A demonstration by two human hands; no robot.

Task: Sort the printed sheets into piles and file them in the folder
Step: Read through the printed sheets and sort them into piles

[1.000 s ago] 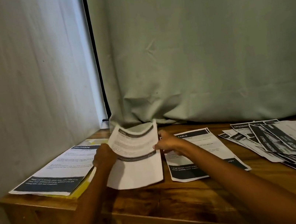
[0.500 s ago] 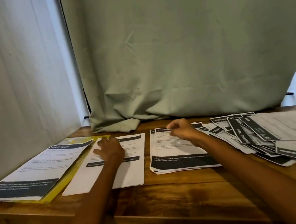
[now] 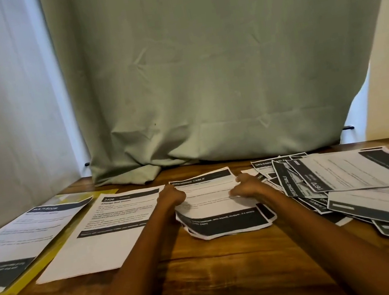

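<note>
Small stack of printed sheets (image 3: pixel 220 209) headed "DRESSING TABLE" sits mid-counter, edges uneven, near end bowed slightly up. Left hand (image 3: pixel 172 196) grips the stack's left edge with fingers curled; right hand (image 3: pixel 246 186) grips the right edge the same way. Just left of the stack, a single sheet (image 3: pixel 105 231) numbered "3406" lies flat. Further left, a yellow folder (image 3: pixel 51 246) lies on the counter with another sheet (image 3: pixel 21 236) resting on it. To the right, a loose heap of sheets (image 3: pixel 362 187) is fanned and overlapping, its left margin beside the right hand. Wooden counter (image 3: pixel 207 270) carries everything; a pale green curtain (image 3: pixel 214 67) hangs behind.
</note>
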